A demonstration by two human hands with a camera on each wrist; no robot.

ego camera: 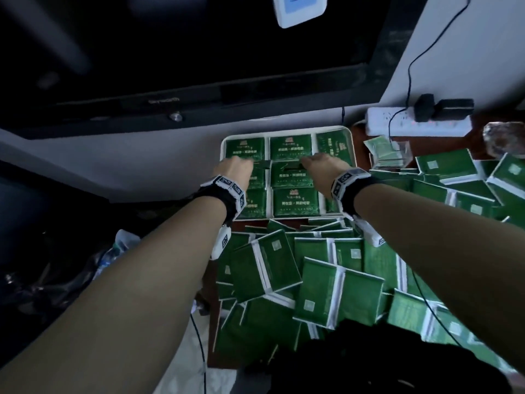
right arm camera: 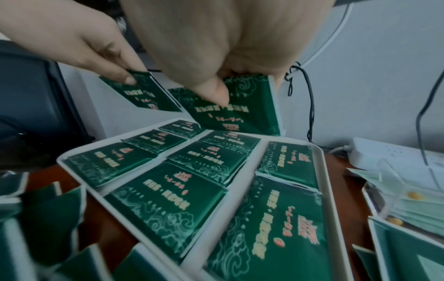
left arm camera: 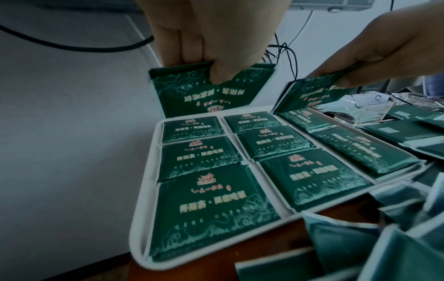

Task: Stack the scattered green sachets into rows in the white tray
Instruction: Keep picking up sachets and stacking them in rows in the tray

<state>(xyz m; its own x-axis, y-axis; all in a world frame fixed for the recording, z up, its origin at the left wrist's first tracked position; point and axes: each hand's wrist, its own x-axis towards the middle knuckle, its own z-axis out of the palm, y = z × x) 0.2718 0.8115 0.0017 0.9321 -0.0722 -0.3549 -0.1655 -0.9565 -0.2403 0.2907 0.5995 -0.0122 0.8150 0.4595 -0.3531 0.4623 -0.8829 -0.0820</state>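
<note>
Both hands are out over the white tray, each pinching a green sachet by its top edge. The left hand dangles its sachet above the tray's far left corner, thumb in front and fingers behind. The right hand pinches its own sachet, tilted, over the far middle.

In the tray the sachets lie face up in rows: two columns of three, and a third column on the right turned sideways. Each front has pale cloud swirls, a small pink building emblem and a line of cream Chinese characters, too blurred to read.

Near and right of the tray, a loose heap of sachets lies back side up, with white seams and pale squares. The black monitor behind carries a faint logo I can't make out. A white power strip sits at far right.
</note>
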